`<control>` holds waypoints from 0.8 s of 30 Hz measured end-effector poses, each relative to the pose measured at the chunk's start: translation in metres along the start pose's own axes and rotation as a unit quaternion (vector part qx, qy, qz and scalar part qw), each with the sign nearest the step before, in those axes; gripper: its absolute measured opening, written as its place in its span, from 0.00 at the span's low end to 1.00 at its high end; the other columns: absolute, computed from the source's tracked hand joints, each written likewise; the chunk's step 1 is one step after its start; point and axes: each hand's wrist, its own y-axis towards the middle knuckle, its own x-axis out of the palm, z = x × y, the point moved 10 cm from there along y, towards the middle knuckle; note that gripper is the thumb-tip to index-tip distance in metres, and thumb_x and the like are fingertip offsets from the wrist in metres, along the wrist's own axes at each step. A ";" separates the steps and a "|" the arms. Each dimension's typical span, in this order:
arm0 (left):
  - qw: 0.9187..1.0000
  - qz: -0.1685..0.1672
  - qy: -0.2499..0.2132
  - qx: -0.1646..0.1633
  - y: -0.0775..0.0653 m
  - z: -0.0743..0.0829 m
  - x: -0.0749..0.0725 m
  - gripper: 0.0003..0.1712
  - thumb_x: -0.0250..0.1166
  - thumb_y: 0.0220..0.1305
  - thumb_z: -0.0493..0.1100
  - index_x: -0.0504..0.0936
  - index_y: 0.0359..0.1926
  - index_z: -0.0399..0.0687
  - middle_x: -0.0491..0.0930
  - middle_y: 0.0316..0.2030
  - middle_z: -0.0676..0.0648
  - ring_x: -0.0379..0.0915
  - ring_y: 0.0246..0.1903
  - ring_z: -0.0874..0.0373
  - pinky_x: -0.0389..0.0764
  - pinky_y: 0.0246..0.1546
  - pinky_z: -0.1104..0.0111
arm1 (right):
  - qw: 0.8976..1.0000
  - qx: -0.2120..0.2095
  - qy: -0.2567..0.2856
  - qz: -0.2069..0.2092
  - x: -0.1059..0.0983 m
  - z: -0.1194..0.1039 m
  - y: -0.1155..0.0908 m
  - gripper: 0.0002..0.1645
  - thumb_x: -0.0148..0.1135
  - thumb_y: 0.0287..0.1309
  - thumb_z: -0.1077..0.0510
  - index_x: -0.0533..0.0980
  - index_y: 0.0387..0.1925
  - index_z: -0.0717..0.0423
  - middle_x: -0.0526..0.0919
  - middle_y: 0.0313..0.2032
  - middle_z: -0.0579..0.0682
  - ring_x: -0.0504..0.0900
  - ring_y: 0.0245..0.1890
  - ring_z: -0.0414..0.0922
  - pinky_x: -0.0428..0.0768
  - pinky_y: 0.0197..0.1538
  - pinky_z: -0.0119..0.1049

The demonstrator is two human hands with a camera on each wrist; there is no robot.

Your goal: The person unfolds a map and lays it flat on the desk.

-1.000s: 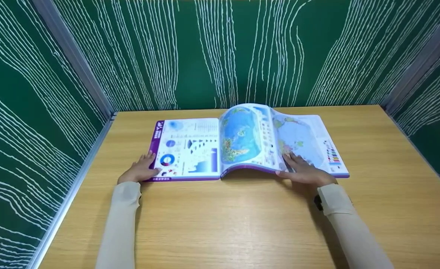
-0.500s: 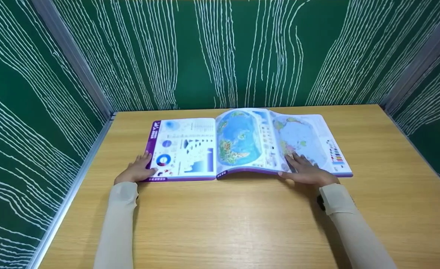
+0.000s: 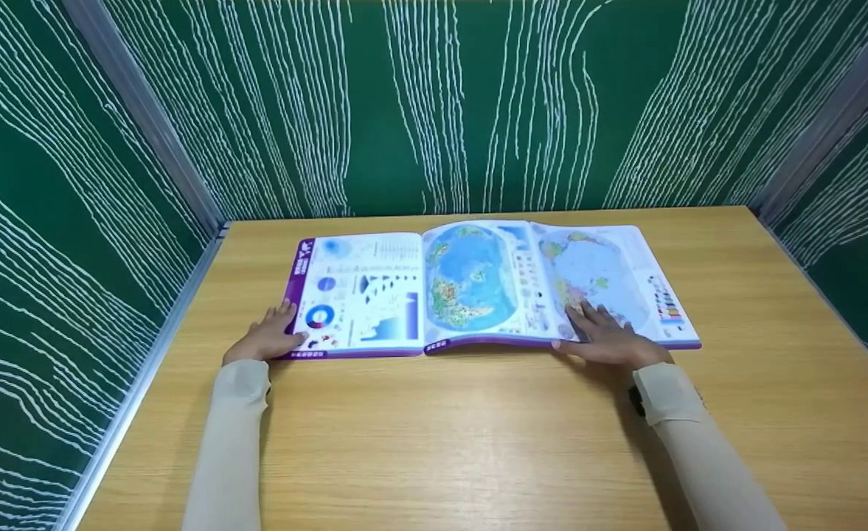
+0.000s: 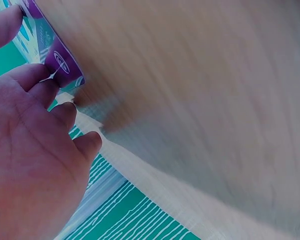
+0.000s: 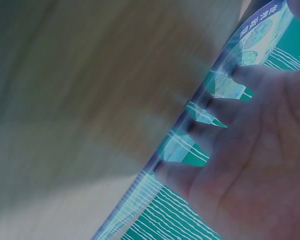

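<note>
An open map book [image 3: 478, 284] lies on the table in the head view, with purple edging, a page of charts on its left and world maps on the right. Its middle page arches a little above the rest. My left hand [image 3: 264, 333] touches the lower left corner, thumb on the page and fingers along the purple edge. Over on the right-hand map page rests my right hand [image 3: 603, 338], fingers spread, thumb at the front edge. The left wrist view shows left fingers [image 4: 65, 112] by a purple corner; in the right wrist view, right fingertips [image 5: 234, 72] touch the page.
The wooden table [image 3: 441, 435] extends in front of the book and to both sides. Green panels [image 3: 419, 110] with wavy white lines stand behind and at the sides. Grey metal posts [image 3: 146, 118] mark the corners.
The arched middle page has sunk lower and flatter. The left hand has slid slightly left and the right hand slightly right, with the book's outer edges spreading apart.
</note>
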 end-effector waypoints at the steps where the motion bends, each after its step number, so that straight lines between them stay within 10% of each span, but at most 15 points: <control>1: 1.000 0.001 0.000 -0.002 0.000 0.000 0.000 0.45 0.49 0.70 0.56 0.36 0.75 0.46 0.27 0.76 0.43 0.19 0.74 0.40 0.27 0.70 0.40 | 1.000 0.000 -0.001 0.000 0.000 0.000 0.000 0.59 0.45 0.56 0.22 0.41 0.76 0.51 0.33 0.75 0.62 0.30 0.73 0.68 0.32 0.66 0.74; 24: 1.000 -0.002 -0.004 -0.009 0.002 -0.004 -0.002 0.45 0.50 0.70 0.56 0.36 0.75 0.46 0.29 0.76 0.43 0.18 0.74 0.40 0.25 0.70 0.42 | 1.000 -0.014 0.003 0.012 -0.003 0.006 -0.004 0.57 0.50 0.55 0.25 0.45 0.75 0.50 0.35 0.75 0.62 0.31 0.73 0.69 0.31 0.64 0.75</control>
